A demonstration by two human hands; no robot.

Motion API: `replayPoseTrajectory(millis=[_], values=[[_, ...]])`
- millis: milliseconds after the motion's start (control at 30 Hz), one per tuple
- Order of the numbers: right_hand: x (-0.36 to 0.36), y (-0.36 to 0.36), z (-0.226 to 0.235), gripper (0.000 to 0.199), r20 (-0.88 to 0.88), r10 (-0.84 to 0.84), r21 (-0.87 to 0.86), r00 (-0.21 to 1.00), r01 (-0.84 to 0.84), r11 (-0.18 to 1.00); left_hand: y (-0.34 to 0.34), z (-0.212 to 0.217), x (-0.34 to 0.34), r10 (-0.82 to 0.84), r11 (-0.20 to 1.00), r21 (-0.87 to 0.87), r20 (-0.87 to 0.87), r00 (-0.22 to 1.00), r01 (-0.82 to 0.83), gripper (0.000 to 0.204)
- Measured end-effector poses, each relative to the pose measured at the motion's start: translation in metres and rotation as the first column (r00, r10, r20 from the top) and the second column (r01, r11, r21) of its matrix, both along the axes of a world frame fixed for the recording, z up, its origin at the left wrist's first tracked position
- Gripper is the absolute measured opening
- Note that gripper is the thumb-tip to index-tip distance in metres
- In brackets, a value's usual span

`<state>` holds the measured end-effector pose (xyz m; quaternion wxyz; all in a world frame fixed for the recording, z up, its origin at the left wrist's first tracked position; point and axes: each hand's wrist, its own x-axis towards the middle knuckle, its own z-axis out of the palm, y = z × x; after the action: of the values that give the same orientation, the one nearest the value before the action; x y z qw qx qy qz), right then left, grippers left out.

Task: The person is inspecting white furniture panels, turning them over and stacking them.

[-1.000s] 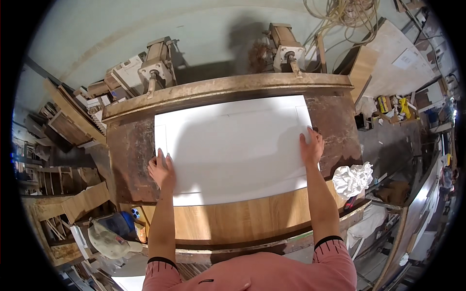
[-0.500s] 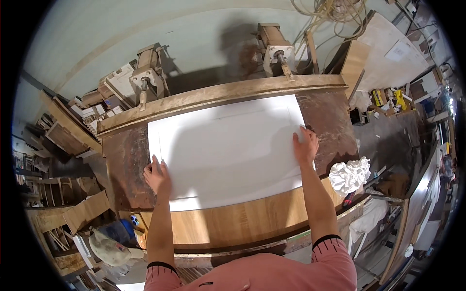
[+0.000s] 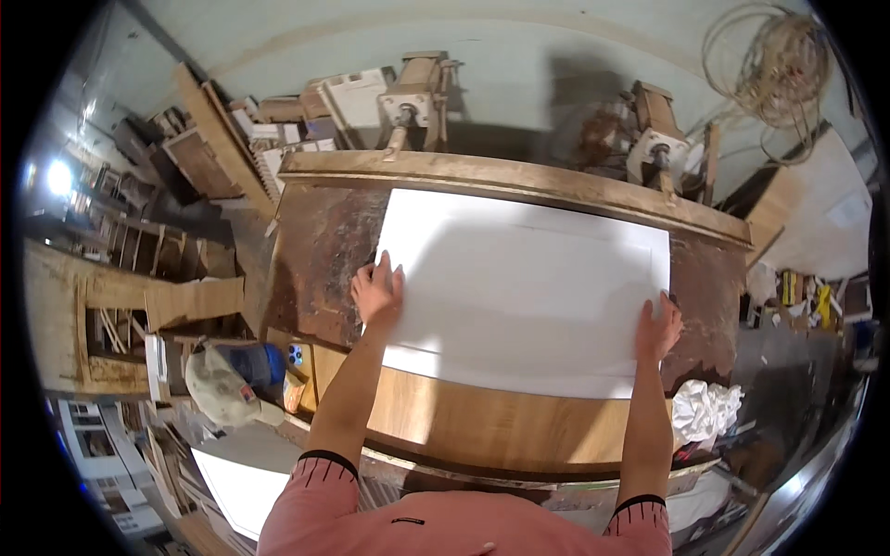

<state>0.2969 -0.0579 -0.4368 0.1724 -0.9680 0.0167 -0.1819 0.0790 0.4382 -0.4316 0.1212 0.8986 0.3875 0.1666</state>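
Note:
A white rectangular panel (image 3: 519, 296) lies on a brown, worn work table, its far edge close along a wooden beam (image 3: 519, 190). At the panel's left edge, my left hand (image 3: 377, 295) grips it, thumb on top and fingers along and over the side. My right hand (image 3: 656, 329) holds the opposite edge the same way, with its fingertips partly past the edge. Under the panel's near side shows a wood-grain board (image 3: 501, 417).
Two rusty pneumatic cylinders (image 3: 408, 102) stand behind the beam. Crumpled white cloth (image 3: 705, 410) sits at the table's right end. A cap (image 3: 222, 385), a blue container (image 3: 258, 364) and a phone (image 3: 296, 354) are at near left. Wood offcuts (image 3: 278, 116) pile up behind; coiled hose (image 3: 783, 69) hangs on the wall.
The view has turned left, so the table and panel appear further right. Both hands stay at the same panel edges, and the panel keeps its place against the beam.

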Motion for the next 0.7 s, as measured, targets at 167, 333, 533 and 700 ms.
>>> replayPoseTrajectory(millis=[167, 333, 533, 700], values=[[0.000, 0.001, 0.001, 0.045, -0.093, -0.086, -0.063, 0.992, 0.081, 0.995, -0.002, 0.007, -0.002, -0.009, 1.000, -0.024, -0.006, 1.000, 0.009, 0.048], [0.000, -0.001, 0.000, 0.045, -0.051, -0.019, -0.025, 0.999, 0.018, 1.000, -0.003, 0.010, 0.000, 0.010, 0.997, -0.078, -0.068, 0.998, -0.015, 0.048], [-0.001, -0.002, 0.000, 0.046, 0.001, 0.012, 0.005, 1.000, -0.012, 1.000, -0.005, 0.010, 0.001, 0.025, 0.997, -0.067, -0.071, 0.997, -0.030, 0.047], [0.004, -0.006, -0.002, 0.043, 0.053, 0.012, -0.019, 0.999, -0.011, 1.000, -0.007, 0.011, 0.005, 0.035, 0.999, 0.000, -0.126, 0.991, -0.035, 0.047]])
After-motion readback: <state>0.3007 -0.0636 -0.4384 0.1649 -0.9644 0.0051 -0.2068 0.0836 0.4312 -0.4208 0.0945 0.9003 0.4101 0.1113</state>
